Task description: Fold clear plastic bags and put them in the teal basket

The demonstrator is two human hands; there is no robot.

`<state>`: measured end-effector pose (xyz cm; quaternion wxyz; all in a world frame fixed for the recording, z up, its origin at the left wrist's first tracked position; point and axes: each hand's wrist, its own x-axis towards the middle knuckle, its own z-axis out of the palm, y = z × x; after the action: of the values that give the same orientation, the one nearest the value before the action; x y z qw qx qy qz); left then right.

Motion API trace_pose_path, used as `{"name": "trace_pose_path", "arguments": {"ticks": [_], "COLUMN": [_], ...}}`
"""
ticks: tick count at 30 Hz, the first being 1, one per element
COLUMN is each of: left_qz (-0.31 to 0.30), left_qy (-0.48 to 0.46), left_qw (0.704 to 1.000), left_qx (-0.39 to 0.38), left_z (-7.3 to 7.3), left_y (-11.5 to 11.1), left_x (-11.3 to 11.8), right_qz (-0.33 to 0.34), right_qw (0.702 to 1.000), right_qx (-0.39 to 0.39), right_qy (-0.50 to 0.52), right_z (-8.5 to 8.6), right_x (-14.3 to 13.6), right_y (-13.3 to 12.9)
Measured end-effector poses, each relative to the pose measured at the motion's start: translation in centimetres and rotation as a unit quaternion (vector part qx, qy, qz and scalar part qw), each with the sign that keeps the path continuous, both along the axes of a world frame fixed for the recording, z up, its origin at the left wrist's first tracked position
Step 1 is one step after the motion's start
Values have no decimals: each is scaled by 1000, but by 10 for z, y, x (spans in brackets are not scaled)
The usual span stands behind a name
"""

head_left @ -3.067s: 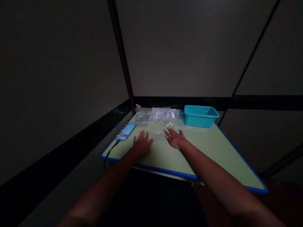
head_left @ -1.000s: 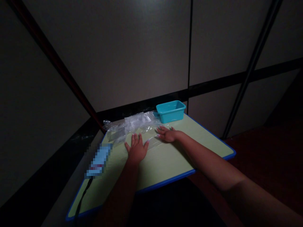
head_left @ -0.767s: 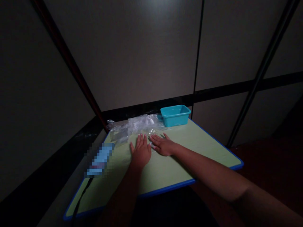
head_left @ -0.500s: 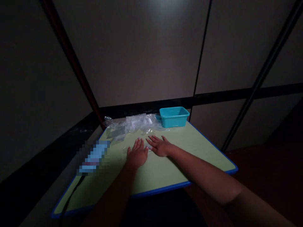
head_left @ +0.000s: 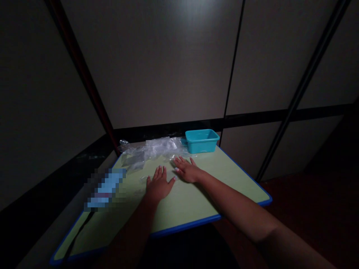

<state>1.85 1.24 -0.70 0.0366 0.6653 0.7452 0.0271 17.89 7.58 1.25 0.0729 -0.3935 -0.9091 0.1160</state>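
Both hands lay flat on the pale green bench (head_left: 230,179), palms down. The left hand (head_left: 157,185) rested with its fingers (head_left: 158,173) spread and straight, gripping nothing, on a thin clear plastic sheet (head_left: 146,178) that lay flat on the bench and was hard to make out in the dim light. The right hand (head_left: 187,171) sat just beside the left hand, on the side toward the teal tub (head_left: 201,141), its fingers also stretched out flat and holding nothing; whether it touched the sheet could not be told.

Beyond the left hand, toward the wall, a crumpled heap of clear plastic bags (head_left: 151,149) spread along the far edge of the bench, one end reaching the teal tub. The tub stood open-topped at the far corner, past the right hand and apart from it. A blurred light-blue flat thing (head_left: 105,188) lay near the bench edge on the other side of the left hand, well apart from the tub, and a dark cable (head_left: 78,233) ran from it along that edge.
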Motion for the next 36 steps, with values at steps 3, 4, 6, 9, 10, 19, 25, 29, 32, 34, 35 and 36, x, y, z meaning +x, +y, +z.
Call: {"name": "trace_pose_path", "arguments": {"ticks": [3, 4, 6, 9, 10, 19, 25, 29, 32, 34, 35, 36], "left_qz": [1, 1, 1, 4, 4, 2, -4, 4, 6, 6, 7, 9], "left_qy": [3, 2, 2, 2, 1, -11, -13, -17, -16, -15, -15, -15], "left_qw": [1000, 1000, 1000, 1000, 1000, 1000, 1000, 1000, 1000, 1000, 1000, 1000], "left_qx": [-1, -1, 0, 2, 2, 0, 7, 18, 22, 17, 13, 10], "left_z": [0, 0, -1, -2, -1, -2, -4, -5, -6, -6, -5, -5], "left_y": [0, 1, 1, 2, 2, 2, 2, 3, 3, 3, 3, 3], "left_x": [0, 0, 0, 0, 0, -1, -1, 0, -1, -1, -2, -2], "right_qz": [30, 28, 15, -4, -10, -63, 31, 79, 67, 55, 47, 36], "right_qw": [999, 999, 998, 993, 990, 986, 999, 996, 997, 997, 997, 996], "right_qx": [2, -5, -21, -59, -74, -92, -24, -20, -27, -35, -41, -49], "right_qy": [-21, -33, -57, -101, -118, -127, -26, -32, -38, -47, -55, -66], "right_z": [-7, -8, -7, 0, 3, 15, 2, -5, -7, -6, -5, -4], "right_x": [-12, -14, -11, 2, 8, 38, 6, -11, -11, -8, -7, -5], "right_y": [-4, -4, 0, 6, 9, 23, 2, -7, -6, -4, -4, -3]}}
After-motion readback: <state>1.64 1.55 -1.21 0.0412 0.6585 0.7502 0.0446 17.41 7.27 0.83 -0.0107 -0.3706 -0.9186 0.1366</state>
